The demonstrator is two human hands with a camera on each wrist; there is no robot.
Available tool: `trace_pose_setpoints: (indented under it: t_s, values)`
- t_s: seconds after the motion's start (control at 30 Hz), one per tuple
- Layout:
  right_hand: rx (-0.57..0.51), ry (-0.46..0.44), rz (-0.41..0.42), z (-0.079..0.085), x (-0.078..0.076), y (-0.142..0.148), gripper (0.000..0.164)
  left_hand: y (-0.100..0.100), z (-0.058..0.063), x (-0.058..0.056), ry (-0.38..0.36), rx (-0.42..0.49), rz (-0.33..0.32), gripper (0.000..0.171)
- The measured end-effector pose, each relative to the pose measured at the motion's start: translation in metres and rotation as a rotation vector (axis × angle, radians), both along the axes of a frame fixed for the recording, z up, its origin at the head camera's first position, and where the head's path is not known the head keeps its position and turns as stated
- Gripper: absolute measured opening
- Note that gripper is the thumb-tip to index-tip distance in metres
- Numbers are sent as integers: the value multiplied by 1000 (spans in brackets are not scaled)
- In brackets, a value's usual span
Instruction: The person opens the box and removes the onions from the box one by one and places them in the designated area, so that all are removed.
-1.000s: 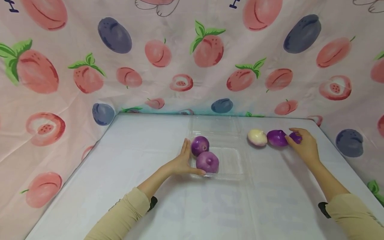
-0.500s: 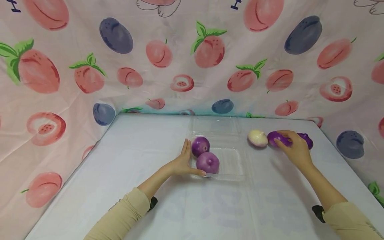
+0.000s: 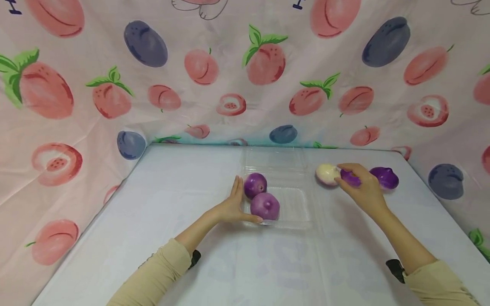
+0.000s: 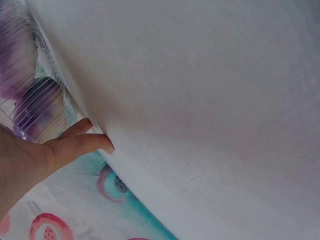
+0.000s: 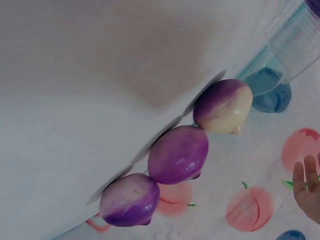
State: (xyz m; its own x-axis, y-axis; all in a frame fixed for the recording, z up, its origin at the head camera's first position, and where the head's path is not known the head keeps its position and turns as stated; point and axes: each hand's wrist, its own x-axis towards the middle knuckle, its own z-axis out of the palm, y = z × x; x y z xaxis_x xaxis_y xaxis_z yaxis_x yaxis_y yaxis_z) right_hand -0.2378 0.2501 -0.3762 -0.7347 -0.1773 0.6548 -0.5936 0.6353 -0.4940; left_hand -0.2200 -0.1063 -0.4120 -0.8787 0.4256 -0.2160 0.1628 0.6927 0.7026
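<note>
Sleeves (image 3: 153, 272): beige, at eight and four o'clock from the clear box (image 3: 292, 204).
Left hand (image 3: 231, 210): straight-fingered along the box's nine o'clock side, thumb at its near edge.
Inside the box: paler onion (image 3: 265, 206) nearer, darker onion (image 3: 255, 185) beyond, both left.
Right hand (image 3: 365, 189): three o'clock, thumb and fingers parted, holding nothing, by the middle onion (image 3: 350, 178).
White table (image 3: 183, 170): middle onion between whitish onion (image 3: 327, 175) and right-hand onion (image 3: 384, 177).
Lid (image 3: 275, 159): raised open, twelve o'clock.
Cloth (image 3: 268, 117): fruit-printed, behind.
</note>
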Motion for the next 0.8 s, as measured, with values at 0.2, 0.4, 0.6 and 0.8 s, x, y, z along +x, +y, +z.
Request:
trace_pose_setpoints:
  t_s: [0.2, 0.4, 0.6, 0.8]
  values:
    - [39, -60, 70, -2, 4, -12, 40, -1, 0, 0, -7, 10, -5, 137]
    - [79, -73, 84, -5, 8, -23, 42, -1, -1, -1, -3, 10, -7, 136]
    - [84, -103, 148, -10, 10, -33, 48, -1, -1, -1, -3, 18, -6, 137]
    - [102, -130, 216, -12, 13, -42, 51, -1, 0, 0, -4, 14, -6, 137]
